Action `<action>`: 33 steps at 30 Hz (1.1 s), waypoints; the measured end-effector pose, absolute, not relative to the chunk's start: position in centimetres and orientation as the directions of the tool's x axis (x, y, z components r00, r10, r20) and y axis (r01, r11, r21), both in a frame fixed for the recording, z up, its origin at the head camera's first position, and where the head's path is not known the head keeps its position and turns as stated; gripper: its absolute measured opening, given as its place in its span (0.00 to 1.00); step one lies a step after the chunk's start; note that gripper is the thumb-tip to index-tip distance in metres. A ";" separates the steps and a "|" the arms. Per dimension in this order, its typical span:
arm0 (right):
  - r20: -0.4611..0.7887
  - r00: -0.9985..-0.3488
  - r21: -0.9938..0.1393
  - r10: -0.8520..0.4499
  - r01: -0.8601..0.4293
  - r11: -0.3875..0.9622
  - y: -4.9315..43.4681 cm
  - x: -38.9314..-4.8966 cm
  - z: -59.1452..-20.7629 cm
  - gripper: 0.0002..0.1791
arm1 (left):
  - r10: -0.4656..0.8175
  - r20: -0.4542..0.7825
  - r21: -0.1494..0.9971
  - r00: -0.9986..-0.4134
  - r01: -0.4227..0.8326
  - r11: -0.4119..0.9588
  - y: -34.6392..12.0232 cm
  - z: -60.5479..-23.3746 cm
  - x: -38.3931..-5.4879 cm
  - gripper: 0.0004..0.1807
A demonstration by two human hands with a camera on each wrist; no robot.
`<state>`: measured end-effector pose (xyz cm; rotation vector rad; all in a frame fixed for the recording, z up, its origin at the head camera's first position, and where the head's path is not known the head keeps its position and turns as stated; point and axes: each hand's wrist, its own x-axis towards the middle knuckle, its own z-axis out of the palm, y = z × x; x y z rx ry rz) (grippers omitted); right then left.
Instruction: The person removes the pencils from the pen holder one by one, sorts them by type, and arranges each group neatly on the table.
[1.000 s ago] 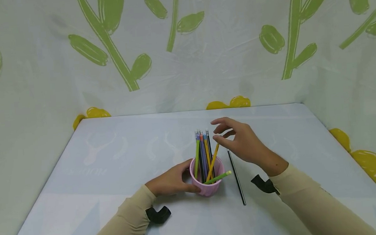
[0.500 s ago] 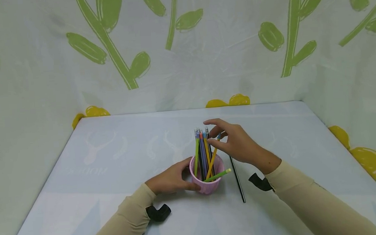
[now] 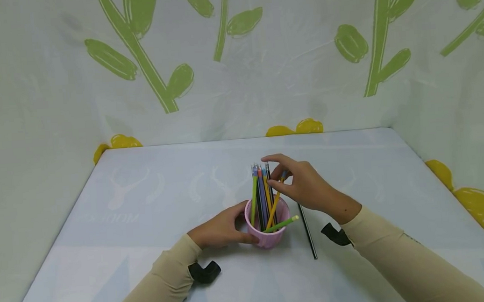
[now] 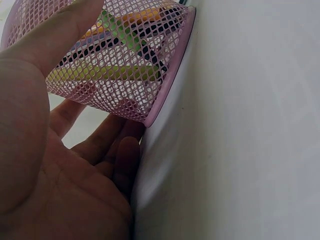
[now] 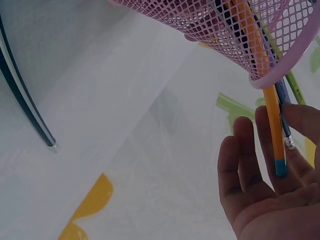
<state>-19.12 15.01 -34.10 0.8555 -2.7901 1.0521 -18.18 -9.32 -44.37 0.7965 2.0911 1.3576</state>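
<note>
I have the left hand [image 3: 222, 228] gripping the pink cup [image 3: 267, 241], midway across the table [image 3: 146, 232]. Pencils [image 3: 263, 195] fill it; only the black pencil [image 3: 307, 233] seems left out, rightward. The right hand [image 3: 307, 184] curves round the orange pencil [image 3: 273, 209]; pinching, I can't tell.

- Head cam: up high, farthest back, looking forward and down at table [image 3: 154, 222] and wall [image 3: 283, 78].
- Left wrist cam: super close on left hand [image 4: 70, 175] and pink cup [image 4: 175, 65], tipped sideways.
- Right wrist cam: close too, basically upside down on right hand [image 5: 277, 200], same pink cup.
</note>
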 end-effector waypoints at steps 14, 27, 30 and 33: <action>0.282 -0.851 -0.583 -0.443 -0.519 0.625 15.3 -19.0 -33.5 0.30 | 0.708 -0.103 0.929 -0.698 0.187 0.320 -9.2 -44.2 -18.2 0.45; 0.467 -0.826 -0.635 -0.316 -0.562 0.531 16.4 -18.5 -31.4 0.29 | 0.702 -0.110 0.920 -0.703 0.195 0.340 -9.1 -44.4 -18.1 0.45; 0.492 -0.824 -0.663 -0.280 -0.563 0.493 16.7 -18.2 -30.8 0.29 | 0.704 -0.105 0.921 -0.702 0.198 0.334 -9.1 -44.4 -18.1 0.44; 0.512 -0.826 -0.705 -0.237 -0.562 0.433 17.3 -17.9 -30.0 0.29 | 0.708 -0.096 0.923 -0.700 0.204 0.327 -9.1 -44.4 -18.1 0.44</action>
